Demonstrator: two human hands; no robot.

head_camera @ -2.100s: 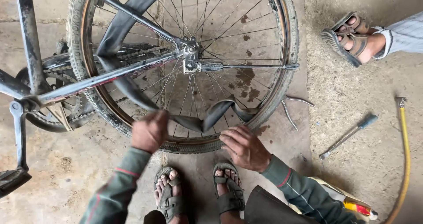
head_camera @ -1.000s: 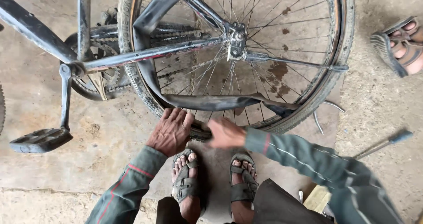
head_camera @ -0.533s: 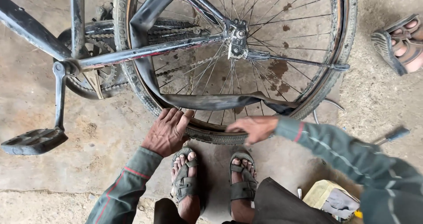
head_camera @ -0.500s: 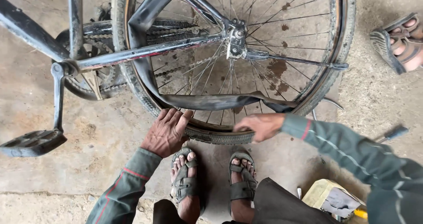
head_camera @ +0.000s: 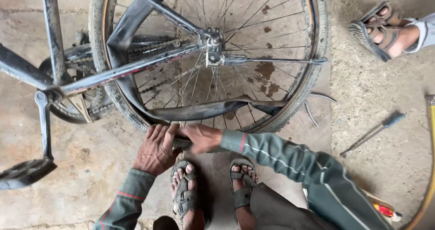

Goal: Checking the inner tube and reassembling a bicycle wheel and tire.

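A bicycle lies on its side on the concrete floor, its rear wheel [head_camera: 272,26] in front of me. A black inner tube [head_camera: 204,110] hangs loose out of the worn tyre [head_camera: 129,114]. My left hand [head_camera: 156,148] presses flat on the tyre's near edge, fingers spread over the rubber. My right hand [head_camera: 201,137] lies right beside it on the same stretch of tyre, fingers curled onto the tyre and rim; the grip itself is blurred. My sandalled feet [head_camera: 213,194] stand just below the wheel.
A screwdriver with a blue handle [head_camera: 374,132] lies on the floor at the right, near a yellow pump hose [head_camera: 430,157]. Two bent metal levers [head_camera: 317,105] rest by the tyre. Another person's sandalled foot [head_camera: 385,31] is at the top right. A pedal [head_camera: 25,172] sticks out left.
My right hand slid left along the tyre's near edge and now sits next to my left hand. My left hand stayed on the tyre. The view shifted slightly.
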